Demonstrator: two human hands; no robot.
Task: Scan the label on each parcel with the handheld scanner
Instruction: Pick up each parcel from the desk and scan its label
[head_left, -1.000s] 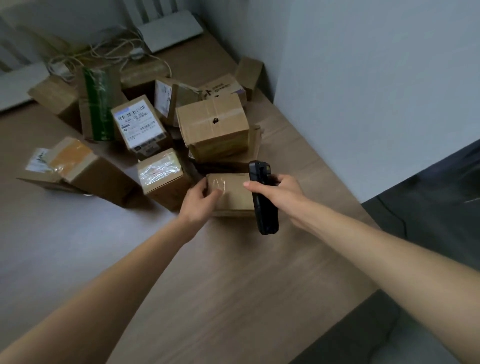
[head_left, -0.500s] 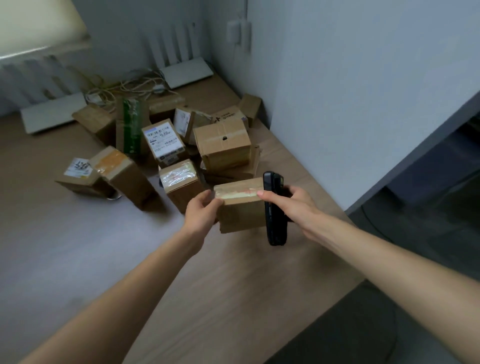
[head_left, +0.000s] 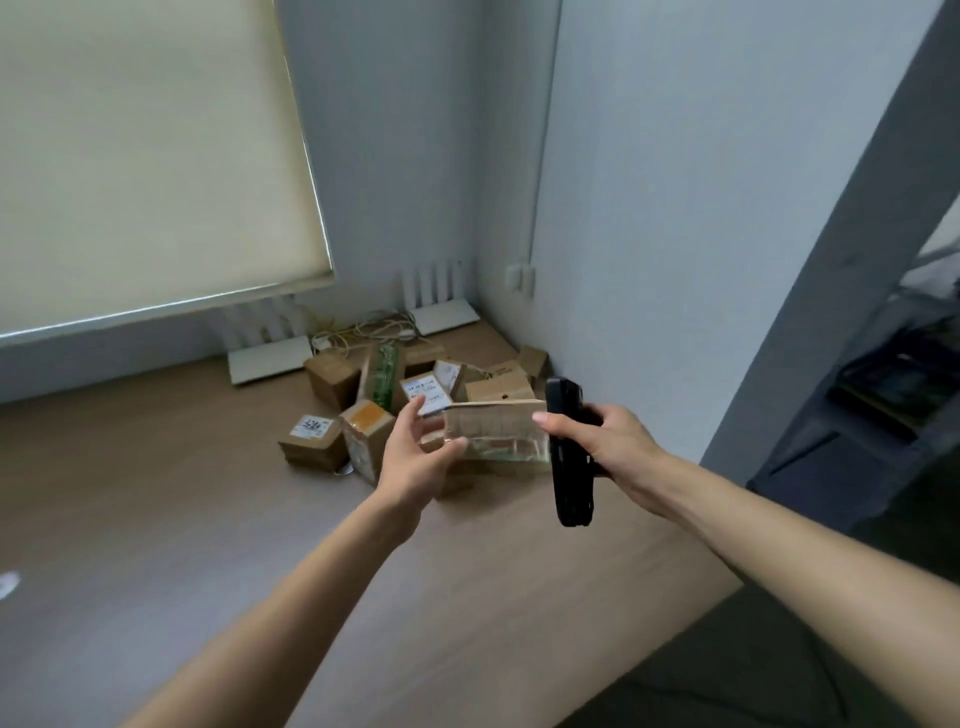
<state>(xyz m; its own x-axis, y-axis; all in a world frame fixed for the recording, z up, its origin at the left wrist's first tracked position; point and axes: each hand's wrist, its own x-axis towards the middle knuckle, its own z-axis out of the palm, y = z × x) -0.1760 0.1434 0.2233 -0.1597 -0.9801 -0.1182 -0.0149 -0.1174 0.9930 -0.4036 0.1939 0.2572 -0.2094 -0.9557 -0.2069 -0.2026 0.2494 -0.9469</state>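
Observation:
A small cardboard parcel (head_left: 496, 431) with clear tape on its facing side is lifted above the wooden table (head_left: 208, 519). My left hand (head_left: 415, 457) grips its left end, thumb in front and fingers behind. My right hand (head_left: 608, 447) holds a black handheld scanner (head_left: 569, 457) upright against the parcel's right end, with a fingertip touching the parcel's edge. No label shows on the facing side. Behind it lies a heap of several cardboard parcels (head_left: 363, 415), some with white labels (head_left: 427, 395).
Two white routers (head_left: 267, 358) (head_left: 447, 317) and tangled cables (head_left: 363, 332) sit at the back of the table against the wall. A roller blind (head_left: 145, 156) hangs at the left. The wall (head_left: 675, 208) stands close on the right, where the table edge drops off.
Both hands have raised the parcel off the table and tilted its taped side toward me. The view has swung upward, showing the blind and walls.

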